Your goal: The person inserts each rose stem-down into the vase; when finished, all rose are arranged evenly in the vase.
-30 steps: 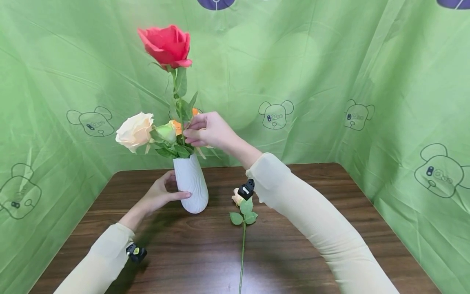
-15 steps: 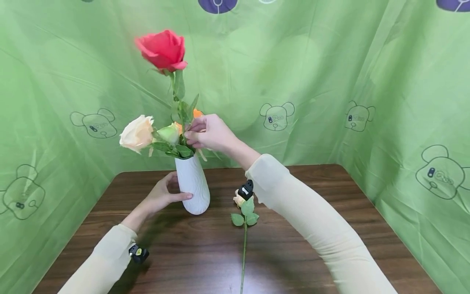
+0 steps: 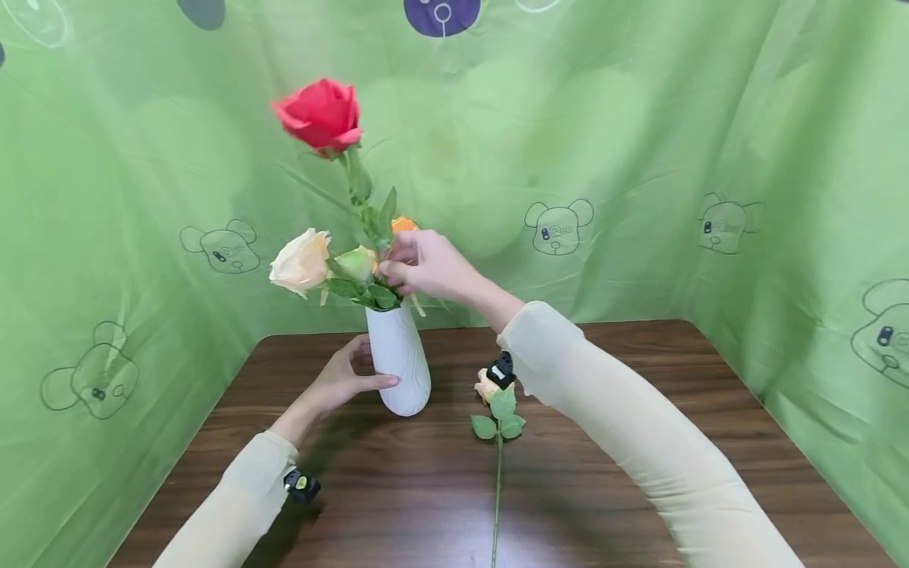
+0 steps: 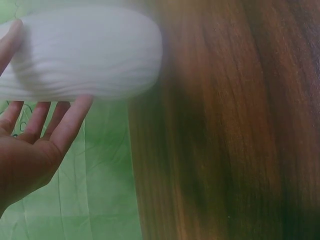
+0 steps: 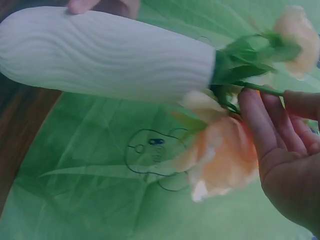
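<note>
A white vase (image 3: 399, 359) with a wavy surface stands tilted on the table, several flowers in its mouth. My left hand (image 3: 339, 380) grips its lower body, thumb in front; in the left wrist view the fingers (image 4: 72, 122) lie along its side. Just above the rim, my right hand (image 3: 439, 268) pinches a green stem (image 5: 262, 89) between thumb and fingers. A red rose (image 3: 321, 117) rises tallest above that hand. A cream rose (image 3: 301, 262) leans out left beside a pale green bud (image 3: 357, 264). An orange flower (image 3: 405, 224) is partly hidden behind the right hand.
On the brown wooden table (image 3: 582, 473), a peach rose (image 3: 486, 385) lies with its long stem toward the front edge, its bloom partly covered by the right wrist's camera (image 3: 502, 369). Green printed cloth (image 3: 625, 260) hangs around the back and sides.
The whole view has shifted, so everything sits further right. The red rose has sunk lower relative to the vase, while the right hand keeps its pinch and the left its grip.
</note>
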Available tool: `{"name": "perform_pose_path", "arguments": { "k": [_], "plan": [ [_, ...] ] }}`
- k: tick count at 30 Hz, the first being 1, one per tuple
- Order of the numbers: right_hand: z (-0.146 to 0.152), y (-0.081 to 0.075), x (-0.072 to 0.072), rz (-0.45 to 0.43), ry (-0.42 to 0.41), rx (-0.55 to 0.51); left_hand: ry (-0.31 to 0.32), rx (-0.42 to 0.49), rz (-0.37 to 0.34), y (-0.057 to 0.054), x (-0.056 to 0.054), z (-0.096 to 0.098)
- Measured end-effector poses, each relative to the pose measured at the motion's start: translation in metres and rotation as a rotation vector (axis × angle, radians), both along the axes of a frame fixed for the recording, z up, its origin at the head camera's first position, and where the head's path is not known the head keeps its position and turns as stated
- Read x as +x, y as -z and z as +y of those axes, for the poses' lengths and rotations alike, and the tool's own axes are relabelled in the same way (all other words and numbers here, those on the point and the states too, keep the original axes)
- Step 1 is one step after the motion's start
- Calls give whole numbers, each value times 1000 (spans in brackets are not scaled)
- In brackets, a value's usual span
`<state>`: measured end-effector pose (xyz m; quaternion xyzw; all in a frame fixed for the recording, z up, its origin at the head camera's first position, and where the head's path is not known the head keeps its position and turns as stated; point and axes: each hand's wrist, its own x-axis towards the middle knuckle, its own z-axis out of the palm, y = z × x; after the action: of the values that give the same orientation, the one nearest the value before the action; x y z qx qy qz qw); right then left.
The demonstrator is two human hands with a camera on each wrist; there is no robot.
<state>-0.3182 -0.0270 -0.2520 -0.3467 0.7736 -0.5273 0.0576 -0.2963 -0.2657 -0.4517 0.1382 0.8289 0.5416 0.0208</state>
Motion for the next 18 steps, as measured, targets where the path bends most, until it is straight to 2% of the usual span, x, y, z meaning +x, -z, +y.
{"name": "perform_pose_path", "arguments": {
  "k": [3,5,7,9,11,15,18],
  "plan": [
    [-9,10,-3,113,-3,102,-16,8,6,-1,3,-6],
    [-13,16,-3,203,33,168,-18,11,10,-2,4,-9],
    [-14,18,-2,244,69,223,-8,6,12,-2,4,-10],
    [-13,17,-1,219,87,231,3,0,10,-3,4,-10],
    [-10,12,2,144,77,192,1,-4,6,-3,4,-9],
    [-7,-3,8,30,63,37,0,-12,12,-7,4,-9],
    [-6,-9,9,24,63,-70,-2,-22,14,-10,5,-10]
  ]
}}
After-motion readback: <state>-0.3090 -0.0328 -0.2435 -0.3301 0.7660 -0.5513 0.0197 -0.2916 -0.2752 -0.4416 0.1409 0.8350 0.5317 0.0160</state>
